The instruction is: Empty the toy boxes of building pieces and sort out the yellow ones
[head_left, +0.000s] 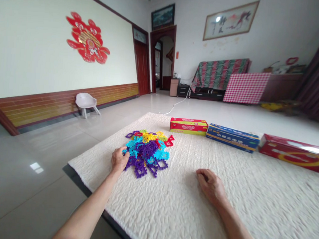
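- Head view: pile of interlocking plastic pieces (146, 149) just left of frame centre, on a cream quilted cover (175, 211); purple in the middle and at the near edge, light blue on both sides, yellow at the back, some red at right.
- Left hand (120, 159): at the pile's left edge, left of centre; fingers bent narrow, tips up against the purple and light blue pieces. Pile lies directly right of these fingers. Can't tell if a piece is pinched; fingertips partly hidden.
- Right hand (211, 185): right of centre, lower half, resting on the cover; fingers curled in, narrow, loose fist. Pile lies to its left, well apart from these fingers.
- Boxes in a row behind, centre to right edge: red and yellow-green box (189, 126), blue box (232, 138), dark red box (295, 153). First is nearest the pile, apart from it.
- Left side: pale chair (85, 100) on the tiled floor (38, 140); red wall decoration (89, 40), upper left.
- Upper right: framed picture (230, 21) on wall; below it, red-and-white checked cloth (246, 87).
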A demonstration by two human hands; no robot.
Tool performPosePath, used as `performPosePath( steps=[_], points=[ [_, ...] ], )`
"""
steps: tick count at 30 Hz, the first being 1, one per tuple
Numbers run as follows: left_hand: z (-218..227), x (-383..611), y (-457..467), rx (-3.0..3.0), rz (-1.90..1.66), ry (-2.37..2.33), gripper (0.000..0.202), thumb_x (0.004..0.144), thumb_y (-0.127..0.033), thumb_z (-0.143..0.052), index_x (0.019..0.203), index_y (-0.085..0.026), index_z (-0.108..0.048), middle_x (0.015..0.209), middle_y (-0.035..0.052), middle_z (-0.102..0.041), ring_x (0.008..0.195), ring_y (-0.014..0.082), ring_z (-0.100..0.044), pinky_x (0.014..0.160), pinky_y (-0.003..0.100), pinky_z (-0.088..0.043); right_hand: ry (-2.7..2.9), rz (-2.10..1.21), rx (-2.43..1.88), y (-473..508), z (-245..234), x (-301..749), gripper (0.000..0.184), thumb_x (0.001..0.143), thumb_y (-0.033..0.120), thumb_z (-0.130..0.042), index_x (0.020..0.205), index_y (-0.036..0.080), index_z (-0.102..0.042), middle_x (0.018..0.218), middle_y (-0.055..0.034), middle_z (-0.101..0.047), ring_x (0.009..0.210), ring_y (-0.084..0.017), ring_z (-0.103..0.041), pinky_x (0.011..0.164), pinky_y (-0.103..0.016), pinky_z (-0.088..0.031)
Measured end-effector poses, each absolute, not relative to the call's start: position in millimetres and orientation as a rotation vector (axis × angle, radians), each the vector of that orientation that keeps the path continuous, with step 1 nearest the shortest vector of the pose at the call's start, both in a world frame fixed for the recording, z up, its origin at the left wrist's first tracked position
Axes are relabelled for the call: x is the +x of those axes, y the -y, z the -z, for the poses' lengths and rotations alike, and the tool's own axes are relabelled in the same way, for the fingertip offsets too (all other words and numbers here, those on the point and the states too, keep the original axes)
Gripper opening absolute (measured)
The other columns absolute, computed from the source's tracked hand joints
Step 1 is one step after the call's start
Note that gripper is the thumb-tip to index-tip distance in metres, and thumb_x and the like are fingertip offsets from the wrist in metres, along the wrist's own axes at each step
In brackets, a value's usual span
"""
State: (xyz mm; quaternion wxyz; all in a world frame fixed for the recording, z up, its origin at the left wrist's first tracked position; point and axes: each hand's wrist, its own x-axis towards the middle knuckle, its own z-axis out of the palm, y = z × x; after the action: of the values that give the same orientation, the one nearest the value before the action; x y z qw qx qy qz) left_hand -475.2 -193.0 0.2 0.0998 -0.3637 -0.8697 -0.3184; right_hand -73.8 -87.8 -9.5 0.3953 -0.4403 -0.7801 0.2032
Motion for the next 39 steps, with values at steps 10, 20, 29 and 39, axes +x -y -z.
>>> performPosePath(
  steps=[10,20,29,39],
  points=[
    [3.9,-476.6,189.8,-1.120,1.043,2.489,0.030,0.082,-0.028,-0.056,0.108,-0.021,-0.067,0.112,0.0082,-0.069,0.108,0.0250,-0.061,0.100,0.033,-0.044,1.979,-0.537,-1.146,93.2,4.6,-71.3,0.028,0.078,0.037,-0.047,0.079,0.020,-0.068,0.084,-0.0088,-0.073,0.080,-0.023,-0.067,0.074,-0.035,-0.051],
    [7.7,-476.5,188.3,-1.149,1.127,2.380,0.024,0.079,-0.025,-0.059,0.101,-0.019,-0.068,0.105,0.0078,-0.071,0.104,0.0245,-0.062,0.098,0.036,-0.047,2.023,-0.502,-1.140,93.1,5.0,-69.1,0.029,0.082,0.037,-0.046,0.083,0.019,-0.069,0.085,-0.0078,-0.073,0.079,-0.023,-0.068,0.074,-0.034,-0.052],
    [-1.7,-475.8,187.9,-1.121,1.069,2.478,0.025,0.076,-0.019,-0.061,0.100,-0.018,-0.070,0.104,0.0096,-0.070,0.101,0.0242,-0.063,0.093,0.034,-0.048,2.017,-0.502,-1.129,95.0,3.9,-69.6,0.029,0.081,0.038,-0.047,0.082,0.019,-0.069,0.084,-0.0087,-0.073,0.079,-0.024,-0.069,0.074,-0.036,-0.053],
    [-16.1,-492.4,184.6,-1.080,0.954,2.773,0.026,0.071,-0.021,-0.064,0.096,-0.023,-0.073,0.099,0.0048,-0.074,0.089,0.0235,-0.069,0.076,0.029,-0.050,1.954,-0.540,-1.117,92.9,7.1,-72.4,0.029,0.079,0.035,-0.046,0.081,0.017,-0.069,0.082,-0.0101,-0.073,0.078,-0.024,-0.069,0.073,-0.036,-0.052]
  ],
)
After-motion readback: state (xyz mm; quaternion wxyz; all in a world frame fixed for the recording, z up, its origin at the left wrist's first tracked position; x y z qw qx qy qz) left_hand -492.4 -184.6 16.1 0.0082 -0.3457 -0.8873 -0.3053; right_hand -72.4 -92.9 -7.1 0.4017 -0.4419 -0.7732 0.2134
